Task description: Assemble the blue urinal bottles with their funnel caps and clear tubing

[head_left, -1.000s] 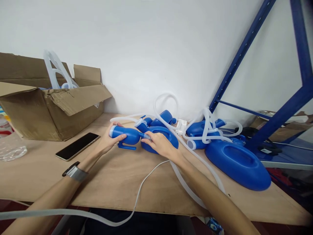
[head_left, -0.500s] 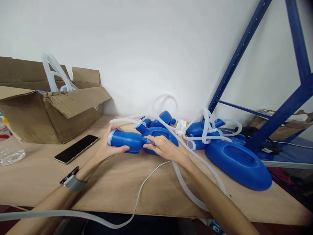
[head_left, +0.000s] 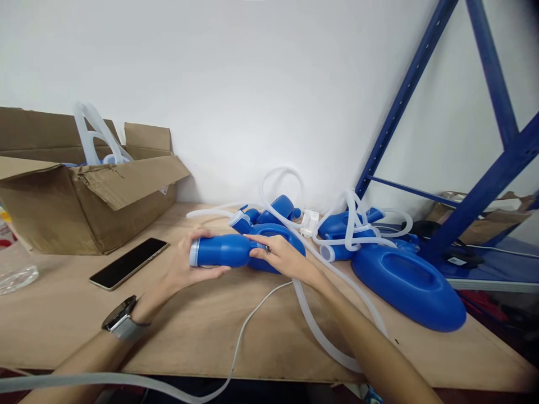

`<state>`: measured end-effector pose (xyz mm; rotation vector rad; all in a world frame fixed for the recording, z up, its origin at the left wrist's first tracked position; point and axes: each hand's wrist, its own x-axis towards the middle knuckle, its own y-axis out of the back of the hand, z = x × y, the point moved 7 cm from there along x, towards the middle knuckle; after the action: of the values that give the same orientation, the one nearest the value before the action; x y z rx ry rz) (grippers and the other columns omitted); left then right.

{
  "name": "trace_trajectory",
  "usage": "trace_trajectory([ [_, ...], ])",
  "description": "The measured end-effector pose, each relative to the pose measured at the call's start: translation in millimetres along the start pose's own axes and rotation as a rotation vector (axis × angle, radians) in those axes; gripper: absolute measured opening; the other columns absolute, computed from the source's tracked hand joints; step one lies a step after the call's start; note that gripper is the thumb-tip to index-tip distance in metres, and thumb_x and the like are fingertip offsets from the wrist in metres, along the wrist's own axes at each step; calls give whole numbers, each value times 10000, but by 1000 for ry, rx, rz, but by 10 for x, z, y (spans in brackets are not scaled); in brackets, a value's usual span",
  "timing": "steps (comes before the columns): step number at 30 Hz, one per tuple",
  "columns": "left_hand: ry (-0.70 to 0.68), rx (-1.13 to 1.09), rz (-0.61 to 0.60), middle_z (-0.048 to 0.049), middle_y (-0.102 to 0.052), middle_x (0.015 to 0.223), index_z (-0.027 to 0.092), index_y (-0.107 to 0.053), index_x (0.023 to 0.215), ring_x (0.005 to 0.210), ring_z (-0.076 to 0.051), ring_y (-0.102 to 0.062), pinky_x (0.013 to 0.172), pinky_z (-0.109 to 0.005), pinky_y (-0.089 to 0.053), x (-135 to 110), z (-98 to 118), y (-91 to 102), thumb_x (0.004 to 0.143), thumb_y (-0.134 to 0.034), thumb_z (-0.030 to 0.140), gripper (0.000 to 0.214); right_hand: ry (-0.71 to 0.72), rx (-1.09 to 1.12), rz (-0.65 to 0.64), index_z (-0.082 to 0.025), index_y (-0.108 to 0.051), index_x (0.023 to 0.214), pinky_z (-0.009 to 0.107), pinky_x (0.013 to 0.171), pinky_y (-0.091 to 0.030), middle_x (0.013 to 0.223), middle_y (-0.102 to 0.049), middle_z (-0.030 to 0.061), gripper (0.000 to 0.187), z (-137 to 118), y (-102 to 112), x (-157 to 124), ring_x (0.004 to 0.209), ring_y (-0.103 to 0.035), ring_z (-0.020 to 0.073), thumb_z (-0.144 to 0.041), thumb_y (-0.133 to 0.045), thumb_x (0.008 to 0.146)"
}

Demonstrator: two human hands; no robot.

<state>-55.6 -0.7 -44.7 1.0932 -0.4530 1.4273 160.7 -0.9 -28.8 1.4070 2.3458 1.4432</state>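
My left hand (head_left: 185,268) is wrapped round the wide end of a blue plastic bottle-shaped part (head_left: 223,251), held sideways just above the wooden table (head_left: 202,325). At the part's narrow neck my right hand (head_left: 281,257) pinches the end of a translucent tube (head_left: 314,331), which runs back along my right arm. A wristwatch sits on my left wrist. Right behind my hands lies a blue flat container with a handle hole (head_left: 282,234).
An open cardboard box (head_left: 80,191) with tubing in it stands at the left, a phone (head_left: 128,270) lies in front of it, and a clear bottle (head_left: 14,266) is at the far left. More blue containers (head_left: 408,286) and tangled tubes lie at the right by a blue rack frame (head_left: 484,191).
The blue part has been turned about its long axis, so its small handle no longer shows underneath. Both hands have shifted slightly toward me, keeping their hold.
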Motion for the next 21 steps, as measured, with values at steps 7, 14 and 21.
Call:
trace_trajectory([
  [7, 303, 41, 43, -55, -686, 1111, 250, -581, 1101, 1059, -297, -667, 944, -429, -540, 86, -211, 86, 645, -849, 530, 598, -2, -184, 262, -243, -535, 1475, 393, 968, -526, 1283, -639, 108, 571, 109, 77, -58, 1120, -652, 245, -512, -623, 978],
  [14, 396, 62, 17, -47, -698, 1129, 244, -608, 1093, 1052, -302, -669, 904, -398, -553, 71, -340, 63, 624, -840, 564, 613, 135, -614, 268, -182, -736, 979, 392, 825, -513, 945, -728, 136, 433, 74, 67, -134, 924, -657, 277, -589, -590, 973],
  [21, 387, 58, 12, -50, -702, 1140, 237, -608, 1100, 1044, -290, -673, 912, -394, -547, 63, -350, 37, 655, -831, 563, 595, 164, -551, 314, -177, -724, 1186, 419, 938, -545, 1107, -753, 149, 351, 94, 22, -146, 1060, -679, 277, -439, -542, 1039],
])
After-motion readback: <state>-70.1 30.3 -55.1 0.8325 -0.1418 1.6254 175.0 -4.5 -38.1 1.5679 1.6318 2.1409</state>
